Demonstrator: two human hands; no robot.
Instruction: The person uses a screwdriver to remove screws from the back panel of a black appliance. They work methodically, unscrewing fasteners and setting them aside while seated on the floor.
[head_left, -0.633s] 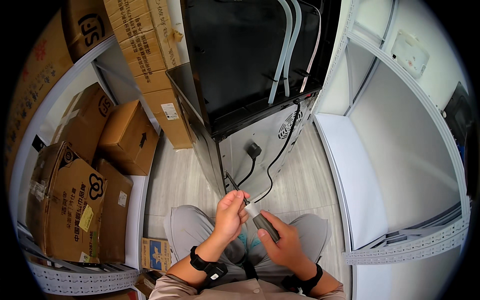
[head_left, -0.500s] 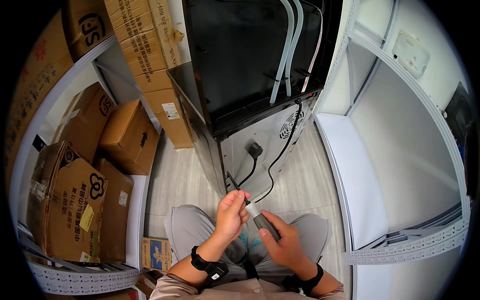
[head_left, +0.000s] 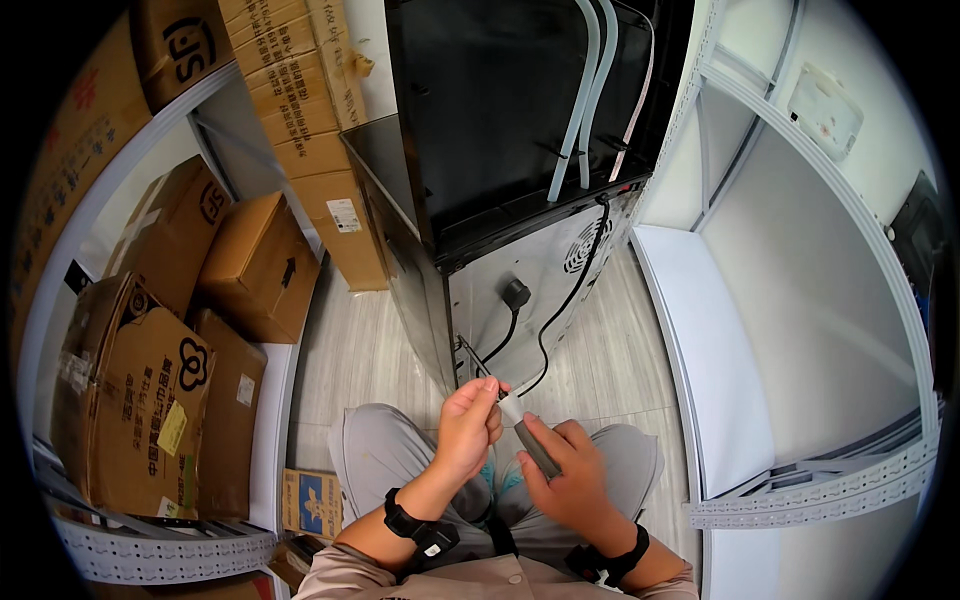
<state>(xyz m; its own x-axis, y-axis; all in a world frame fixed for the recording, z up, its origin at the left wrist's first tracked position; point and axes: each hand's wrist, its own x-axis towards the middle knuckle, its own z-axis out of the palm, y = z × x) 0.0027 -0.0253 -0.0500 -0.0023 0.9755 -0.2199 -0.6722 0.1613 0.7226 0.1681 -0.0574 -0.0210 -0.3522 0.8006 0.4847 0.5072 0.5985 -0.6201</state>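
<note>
My right hand (head_left: 568,478) is closed round the grey handle of a screwdriver (head_left: 538,446) with a pale collar. Further up, the fingers of my left hand (head_left: 470,428) pinch its thin shaft. That shaft slants up and left to the lower left corner of a tall appliance (head_left: 540,255); whether the tip sits in a screw is too small to tell. The appliance has a black upper back with pale hoses (head_left: 580,100) and a grey lower panel. A black plug (head_left: 515,293) with a cord is on that panel, and a second black cable (head_left: 570,292) hangs beside it.
Cardboard boxes (head_left: 150,400) fill the metal shelf on the left. A tall carton (head_left: 335,215) stands behind the appliance's left side. Another metal shelf (head_left: 715,370) runs along the right. A small blue-printed box (head_left: 312,503) lies on the floor by my left knee.
The appliance sits slightly further right in view. Both hands keep their hold on the screwdriver, which has barely shifted.
</note>
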